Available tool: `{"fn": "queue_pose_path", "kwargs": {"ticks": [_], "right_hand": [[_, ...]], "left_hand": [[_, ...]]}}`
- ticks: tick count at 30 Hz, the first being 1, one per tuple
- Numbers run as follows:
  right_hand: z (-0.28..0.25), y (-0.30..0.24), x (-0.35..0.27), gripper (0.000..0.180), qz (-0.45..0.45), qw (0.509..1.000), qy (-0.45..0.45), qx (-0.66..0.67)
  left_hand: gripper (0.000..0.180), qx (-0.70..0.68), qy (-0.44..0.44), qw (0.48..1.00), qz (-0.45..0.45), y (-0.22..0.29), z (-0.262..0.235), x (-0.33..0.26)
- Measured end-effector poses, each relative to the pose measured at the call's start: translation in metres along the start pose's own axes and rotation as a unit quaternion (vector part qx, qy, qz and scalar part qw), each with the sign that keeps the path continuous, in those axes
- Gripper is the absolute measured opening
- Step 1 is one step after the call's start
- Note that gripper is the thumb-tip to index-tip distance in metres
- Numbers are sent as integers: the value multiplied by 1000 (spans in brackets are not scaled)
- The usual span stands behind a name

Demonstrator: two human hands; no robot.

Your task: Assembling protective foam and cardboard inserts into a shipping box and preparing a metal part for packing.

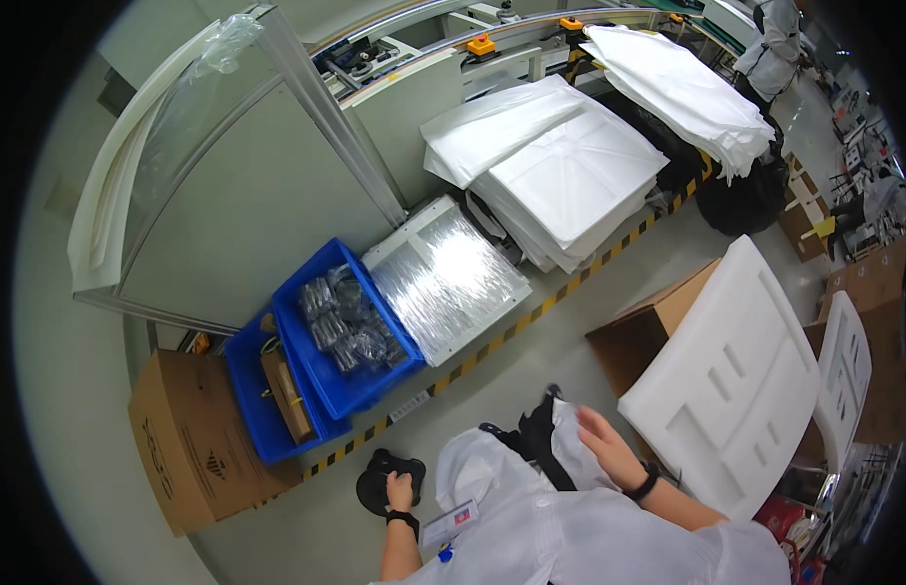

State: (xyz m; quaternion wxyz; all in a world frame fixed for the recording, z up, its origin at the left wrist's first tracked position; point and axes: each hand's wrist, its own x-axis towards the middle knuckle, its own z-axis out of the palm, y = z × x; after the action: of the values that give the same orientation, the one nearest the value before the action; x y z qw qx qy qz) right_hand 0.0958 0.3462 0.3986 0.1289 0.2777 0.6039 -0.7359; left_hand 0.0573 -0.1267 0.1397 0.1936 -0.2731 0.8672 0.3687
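At the lower middle, my left hand [400,492] is closed, its fingers curled at the edge of a black rounded object [373,490] with disc-like lobes. Its exact kind is unclear. My right hand [605,447] holds nothing; its fingers are stretched out beside my white-coated leg. Just right of that hand stands a large white moulded foam panel [735,390], leaning against an open cardboard box [648,327]. Both wrists carry black bands.
A blue bin [399,369] of plastic-wrapped dark parts overlaps another blue bin [265,441] holding cardboard pieces. Nearby are a film-wrapped panel [453,278], stacked white sheets [579,175], and a brown carton [194,439]. Striped floor tape [472,361] runs alongside. A person [770,49] stands far right.
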Motion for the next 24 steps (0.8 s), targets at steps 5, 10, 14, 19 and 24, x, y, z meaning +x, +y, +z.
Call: {"fn": "queue_pose_path", "kwargs": {"ticks": [5,10,14,19,24], "right_hand": [[51,-11,191,54,75,956,3,284],[33,112,415,81,219,904,136,342],[35,192,535,56,307,889,229,251],[19,261,617,39,326,895,247,178],[10,300,658,38,217,865,315,325]], "left_hand": [[50,-140,-59,983,-104,18,-7,11],[49,-148,-154,971,-104,-8,-44,18],[50,-65,-122,959,-246,-13,-65,1],[51,-57,-153,939,-303,41,10,17],[52,-67,-187,928,-316,79,47,37]]}}
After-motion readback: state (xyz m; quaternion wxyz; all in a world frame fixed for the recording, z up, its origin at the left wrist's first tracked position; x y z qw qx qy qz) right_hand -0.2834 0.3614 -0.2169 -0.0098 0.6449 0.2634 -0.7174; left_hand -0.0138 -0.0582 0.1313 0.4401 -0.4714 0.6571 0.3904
